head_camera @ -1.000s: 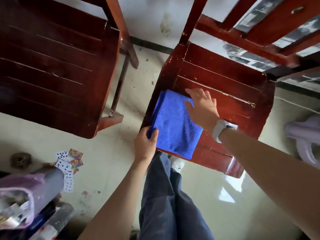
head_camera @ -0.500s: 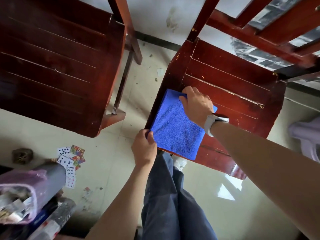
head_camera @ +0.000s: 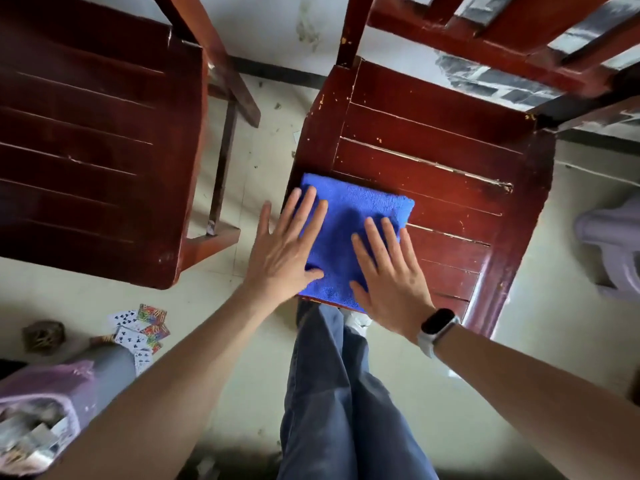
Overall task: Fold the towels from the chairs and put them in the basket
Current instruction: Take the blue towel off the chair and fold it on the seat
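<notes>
Pressing flat, we spread our left hand [head_camera: 281,252] and right hand [head_camera: 389,271] on the folded blue towel [head_camera: 353,216] at frame centre. It looks soft and light; we judge its near edge the best hold

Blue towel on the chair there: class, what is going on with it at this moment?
A person is flattening a folded blue towel on the front left corner of the right-hand wooden chair. The left hand and the right hand both lie on it with fingers straight and spread, pressing it down. The towel is a neat rectangle, not yet picked up. The other chair, to the left, has no towel on the part in view. No basket can be clearly made out.
</notes>
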`<action>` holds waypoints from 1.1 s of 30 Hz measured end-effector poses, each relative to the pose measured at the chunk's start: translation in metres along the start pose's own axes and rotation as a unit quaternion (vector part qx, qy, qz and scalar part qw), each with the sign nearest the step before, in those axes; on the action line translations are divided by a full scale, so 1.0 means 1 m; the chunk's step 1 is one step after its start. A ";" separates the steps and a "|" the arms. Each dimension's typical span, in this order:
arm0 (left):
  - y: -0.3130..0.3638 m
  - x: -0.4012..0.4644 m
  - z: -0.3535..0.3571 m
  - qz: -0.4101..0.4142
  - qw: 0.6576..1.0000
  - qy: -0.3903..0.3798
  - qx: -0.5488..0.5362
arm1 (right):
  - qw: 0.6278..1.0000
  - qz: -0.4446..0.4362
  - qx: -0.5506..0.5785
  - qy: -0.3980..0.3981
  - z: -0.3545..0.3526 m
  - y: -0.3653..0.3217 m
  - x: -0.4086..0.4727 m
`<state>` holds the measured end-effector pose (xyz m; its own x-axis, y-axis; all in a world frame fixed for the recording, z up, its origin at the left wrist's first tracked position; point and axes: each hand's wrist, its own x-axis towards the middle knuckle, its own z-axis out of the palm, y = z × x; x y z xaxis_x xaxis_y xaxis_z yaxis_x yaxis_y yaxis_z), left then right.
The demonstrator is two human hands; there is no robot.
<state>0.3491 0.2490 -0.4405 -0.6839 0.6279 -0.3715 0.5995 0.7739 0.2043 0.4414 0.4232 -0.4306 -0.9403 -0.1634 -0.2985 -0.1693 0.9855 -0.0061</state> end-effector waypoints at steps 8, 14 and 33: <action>-0.017 0.024 0.000 -0.002 0.991 -0.125 0.046 | 0.998 -0.019 0.057 -0.027 0.018 0.003 -0.009; -0.009 0.026 -0.022 0.003 0.998 -0.062 0.011 | 0.920 0.207 0.326 0.068 0.002 0.012 -0.021; 0.032 0.059 -0.035 -0.217 0.916 -0.082 -0.329 | 0.698 0.549 0.455 0.063 -0.027 0.120 -0.008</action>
<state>0.3133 0.3143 -0.4241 -0.6943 0.2700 -0.6671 -0.1306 0.8643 0.4857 0.4203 0.5418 -0.4035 -0.3830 0.7670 -0.5148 0.8784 0.1299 -0.4599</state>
